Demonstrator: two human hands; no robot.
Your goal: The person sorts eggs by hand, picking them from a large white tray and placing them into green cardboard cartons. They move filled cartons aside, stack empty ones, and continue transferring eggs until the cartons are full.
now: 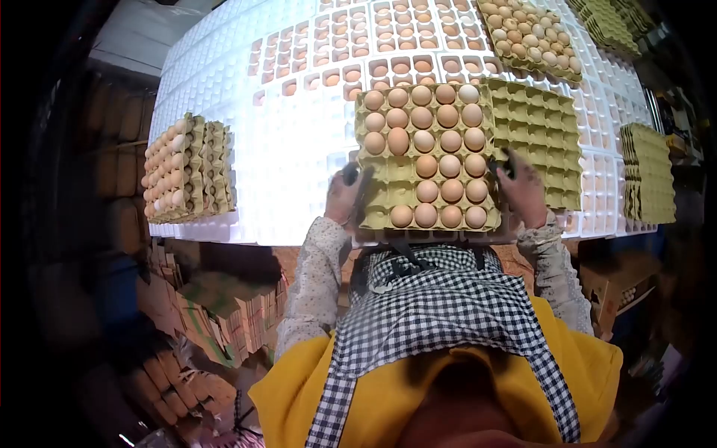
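A yellowish pulp tray (388,173) of brown and pale eggs lies before me at the table's front edge. Several of its cups at the left side hold no egg. My left hand (348,196) is at its left edge, fingers bent, with dark fingertips. My right hand (521,190) is at its right edge, over the border with an eggless pulp tray (544,134) on the right. Both hands seem closed on the egg tray's edges, though the fingertips are partly hidden.
White plastic egg trays (399,69) spread across the table. A stack of egg-filled pulp trays (187,170) stands left. Another egg tray (532,36) lies at the back right. Stacked pulp trays (648,173) stand far right. Cardboard (231,310) sits below the table at left.
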